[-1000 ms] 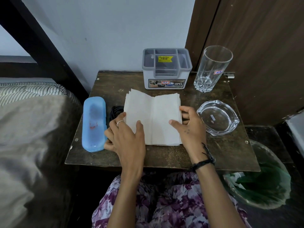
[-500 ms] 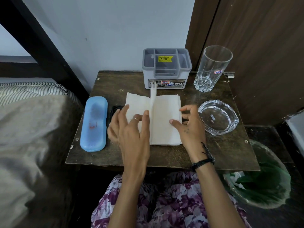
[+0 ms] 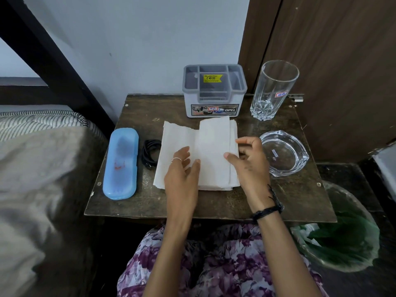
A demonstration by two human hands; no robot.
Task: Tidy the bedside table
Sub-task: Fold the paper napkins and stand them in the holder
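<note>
A stack of white paper napkins (image 3: pixel 212 144) lies in the middle of the dark wooden bedside table (image 3: pixel 214 206). My left hand (image 3: pixel 182 170) rests flat on the stack's left half, fingers spread. My right hand (image 3: pixel 250 161) pinches the stack's right edge between thumb and fingers. A folded layer lies over the right half. A blue plastic case (image 3: pixel 121 166) lies at the table's left, a coiled black cable (image 3: pixel 150 155) beside it. A grey compartment organiser (image 3: pixel 214 91), a tall clear glass (image 3: pixel 273 88) and a glass ashtray (image 3: pixel 285 153) stand at the back and right.
A bed with a striped and grey cover (image 3: pixel 38 168) lies close on the left. A bin with a green liner (image 3: pixel 347 236) sits on the floor at the right. A brown door (image 3: pixel 332 61) stands behind the glass. My lap in a floral garment (image 3: pixel 225 264) is below the table's front edge.
A napkin layer lifted by my left hand has been turned over onto the right half. My left hand now lies flat on the stack; my right hand shifted to the stack's right edge.
</note>
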